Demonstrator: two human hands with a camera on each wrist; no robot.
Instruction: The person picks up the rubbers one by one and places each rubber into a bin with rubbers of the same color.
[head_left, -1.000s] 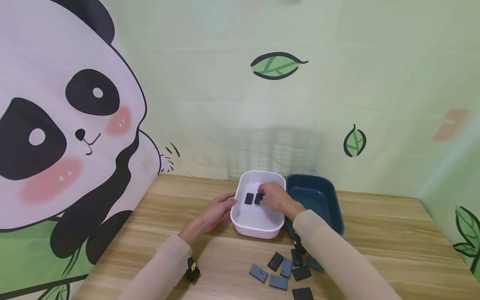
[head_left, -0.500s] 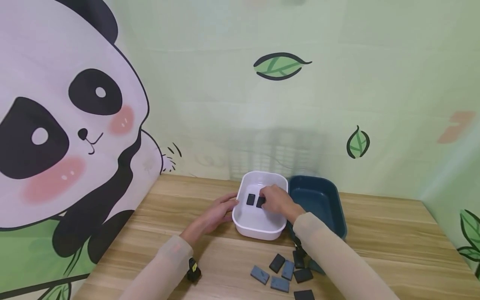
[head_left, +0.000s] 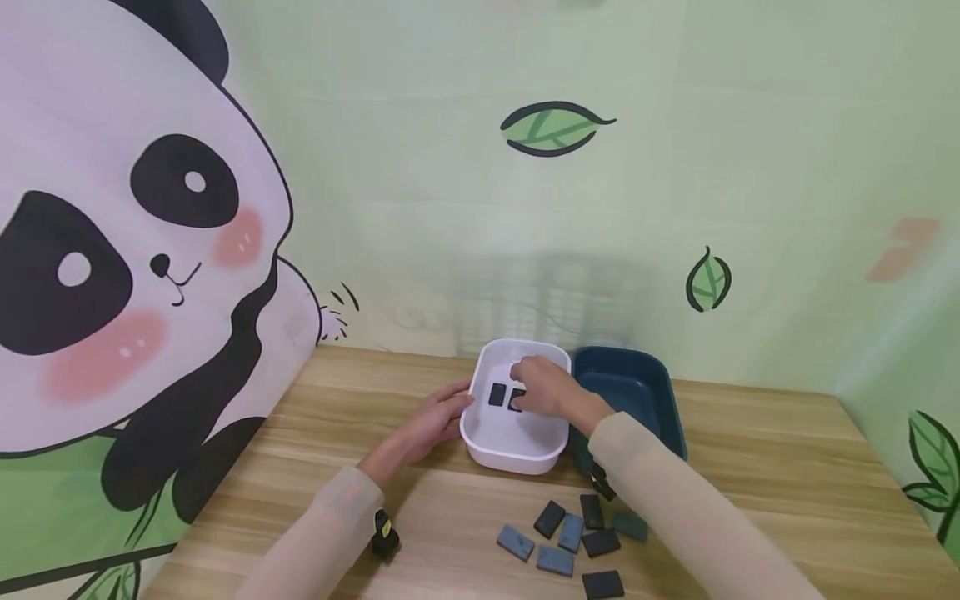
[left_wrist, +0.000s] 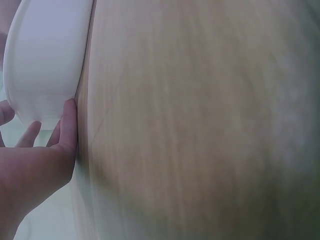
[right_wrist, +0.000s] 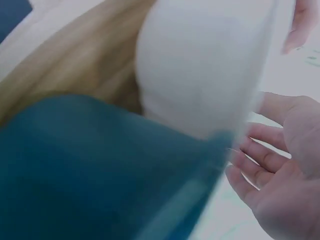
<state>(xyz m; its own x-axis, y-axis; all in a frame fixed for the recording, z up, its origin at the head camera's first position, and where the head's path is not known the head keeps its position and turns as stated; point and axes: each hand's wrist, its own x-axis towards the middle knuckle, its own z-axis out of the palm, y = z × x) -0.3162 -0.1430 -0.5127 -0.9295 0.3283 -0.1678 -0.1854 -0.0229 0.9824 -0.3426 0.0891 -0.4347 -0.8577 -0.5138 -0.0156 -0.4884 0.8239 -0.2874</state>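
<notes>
A white plastic tub [head_left: 513, 460] sits on the wooden table, with two small black rectangular tiles side by side inside: the left tile [head_left: 497, 394] and the right tile [head_left: 516, 399]. My left hand [head_left: 435, 423] touches the tub's left side; in the left wrist view its fairly straight fingers lie along the outer wall. Over the tub's inside is my right hand [head_left: 549, 388], fingers apart and partly covering the right tile. Its fingers [right_wrist: 265, 152] look loosely extended in the right wrist view, holding nothing visible.
A dark blue tub [head_left: 637, 398] stands against the white tub's right side. Several loose tiles lie in front, black ones [head_left: 550, 519] and blue-grey ones [head_left: 555, 560]. A printed cloth wall [head_left: 420, 208] rises behind the table.
The right hand's fingers have spread and lifted off the right black tile, which stays in the white tub beside the other. The left hand keeps its place at the tub.
</notes>
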